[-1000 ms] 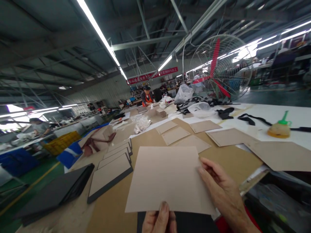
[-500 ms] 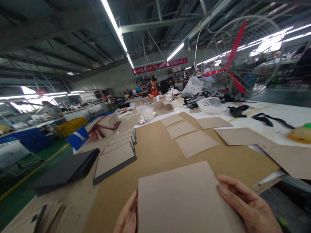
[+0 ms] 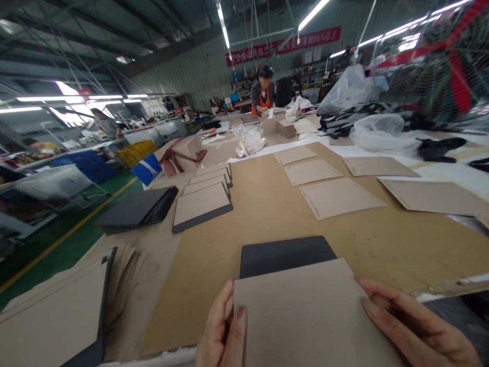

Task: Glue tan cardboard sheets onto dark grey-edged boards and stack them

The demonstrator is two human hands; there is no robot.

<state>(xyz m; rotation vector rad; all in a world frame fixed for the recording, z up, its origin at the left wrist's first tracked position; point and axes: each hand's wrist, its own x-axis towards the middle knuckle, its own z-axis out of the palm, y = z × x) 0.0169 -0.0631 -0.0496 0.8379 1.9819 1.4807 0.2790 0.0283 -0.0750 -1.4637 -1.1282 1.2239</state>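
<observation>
A beige board panel [image 3: 305, 311] is held up close at the bottom centre, tilted with its broad face towards me. My left hand [image 3: 223, 326] grips its left edge, thumb on the face. On the opposite edge, my right hand [image 3: 412, 321] pinches it between thumb and fingers. Just beyond the panel's top edge, a dark grey sheet [image 3: 286, 255] shows on the brown work surface [image 3: 260, 219]; the panel hides its near part. Beige panels backed with dark grey [image 3: 202, 204] lie overlapping in a row ahead to the left.
Several loose beige panels [image 3: 340, 198] lie ahead and to the right. A black stack [image 3: 137, 208] sits at the table's left edge, nearer panels [image 3: 57, 311] below it. A clear plastic bag [image 3: 250, 141] lies farther back. A co-worker [image 3: 263, 94] stands at the far end; a large fan [image 3: 451, 61] is right.
My view has tipped down and turned left. The dark grey sheet beyond the held panel now shows. Both hands keep hold of the panel, and my left thumb now rests on its face.
</observation>
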